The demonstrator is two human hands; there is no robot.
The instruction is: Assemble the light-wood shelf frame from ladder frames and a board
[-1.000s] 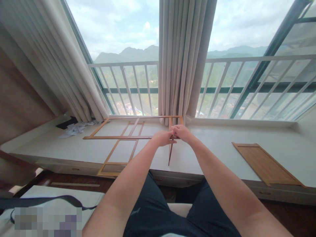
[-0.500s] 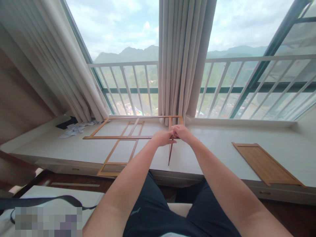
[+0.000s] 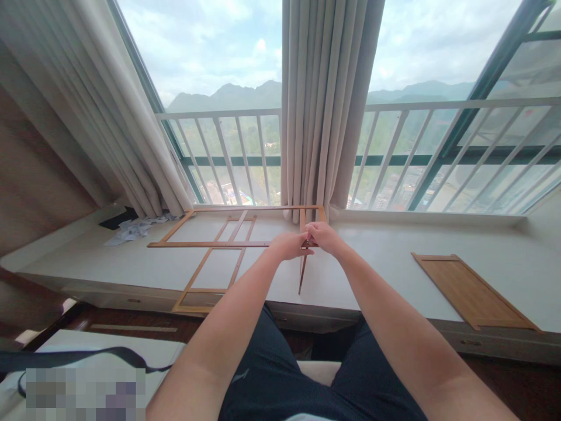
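A thin wooden lattice frame (image 3: 210,244) lies flat on the white window ledge (image 3: 377,263), reaching from the curtain to the ledge's front edge. My left hand (image 3: 287,245) and my right hand (image 3: 322,237) meet over its right side, both pinching a narrow wooden strip (image 3: 302,275) where it joins the frame. The strip runs from my fingers toward me. What sits between my fingertips is too small to make out.
A bamboo slat panel (image 3: 471,290) lies on the ledge at right. Crumpled white paper and a dark object (image 3: 131,227) sit at the far left by the curtain (image 3: 326,105). Windows with a white railing stand behind. A white table with a black strap (image 3: 100,352) is at lower left.
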